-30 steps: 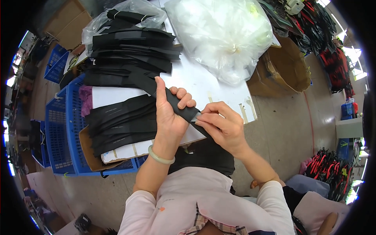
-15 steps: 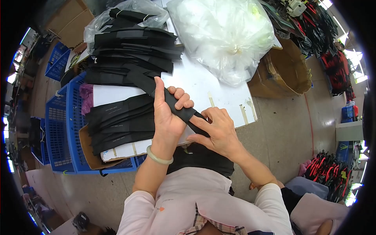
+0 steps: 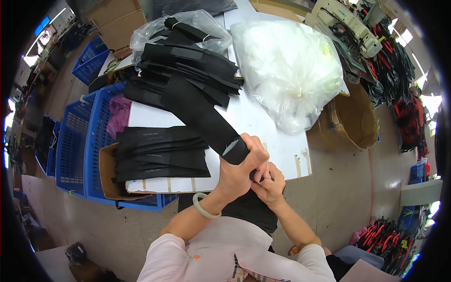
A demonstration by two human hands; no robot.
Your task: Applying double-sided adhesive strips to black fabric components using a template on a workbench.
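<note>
A wide black fabric band (image 3: 199, 113) slants from the far left down into my hands, over the white tabletop. My left hand (image 3: 244, 164), with a pale bangle on its wrist, is wrapped round the band near its lower part, where a fold or opening shows a greyish inside edge. Just below it, the fingers of my right hand (image 3: 270, 188) are bent closed on the band's dark lower end, which is mostly hidden. A stack of similar black bands (image 3: 159, 152) lies left of my hands, and another pile of bands (image 3: 188, 61) is farther back.
A large clear bag of white material (image 3: 291, 70) sits on the white tabletop (image 3: 155, 117) at the back right. Blue plastic crates (image 3: 74, 145) and an open carton (image 3: 109, 169) stand at the left. Past the right table edge is a big cardboard box (image 3: 354, 117).
My left hand has turned over and closed further round the band, moving right and nearer me. The right hand has drawn in beneath it. More of the band shows, and the view has shifted.
</note>
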